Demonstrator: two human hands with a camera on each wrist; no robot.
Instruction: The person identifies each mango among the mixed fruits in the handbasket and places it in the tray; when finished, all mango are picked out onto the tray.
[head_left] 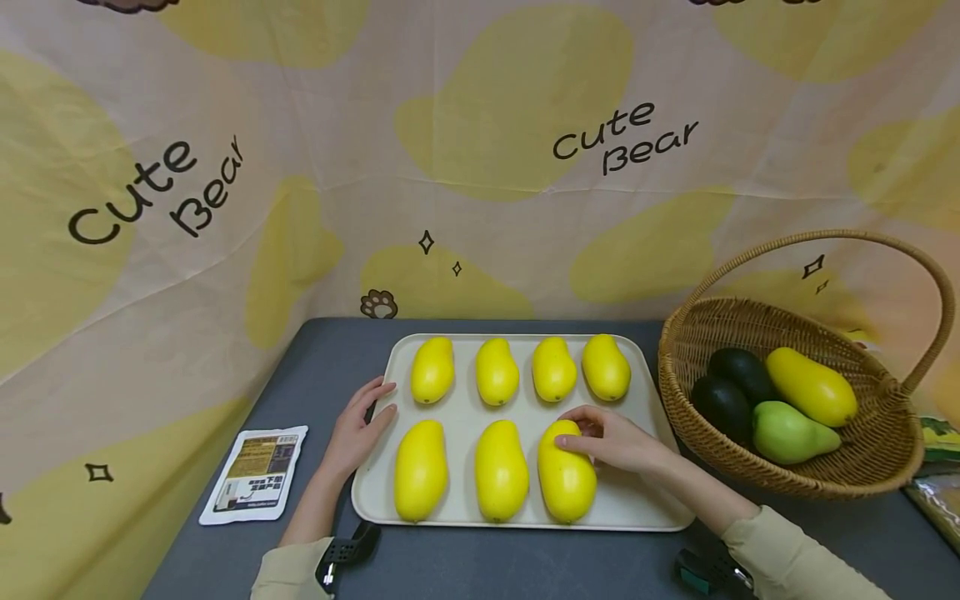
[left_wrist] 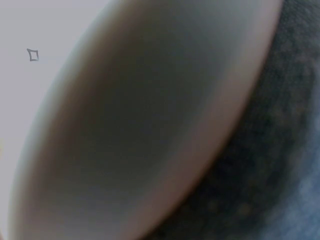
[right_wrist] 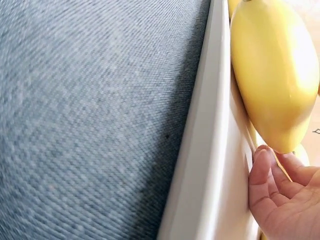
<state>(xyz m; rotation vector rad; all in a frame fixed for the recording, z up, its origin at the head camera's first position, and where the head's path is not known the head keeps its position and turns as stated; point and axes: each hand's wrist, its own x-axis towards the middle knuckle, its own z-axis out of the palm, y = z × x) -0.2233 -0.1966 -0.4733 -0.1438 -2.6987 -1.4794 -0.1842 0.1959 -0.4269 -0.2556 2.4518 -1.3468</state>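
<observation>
A cream tray (head_left: 461, 408) carries two rows of yellow mangoes, several at the back and three in front. My right hand (head_left: 618, 437) holds the rightmost front mango (head_left: 567, 483) by its upper end, thumb and fingers curled about it. The right wrist view shows this mango (right_wrist: 275, 75) with the fingers (right_wrist: 261, 167) at its narrow tip. On the tray's left edge, my left hand (head_left: 358, 429) rests with fingers loosely extended and thumb apart. A pale blurred shape fills most of the left wrist view, where the hand cannot be made out.
Right of the tray stands a wicker basket (head_left: 678, 400) with a tall handle. Inside lie two dark avocados (head_left: 720, 408), a green pear (head_left: 791, 433) and a yellow mango (head_left: 813, 387). A white printed packet (head_left: 255, 475) lies left on the grey table (head_left: 480, 562). Packages (head_left: 941, 442) sit at far right.
</observation>
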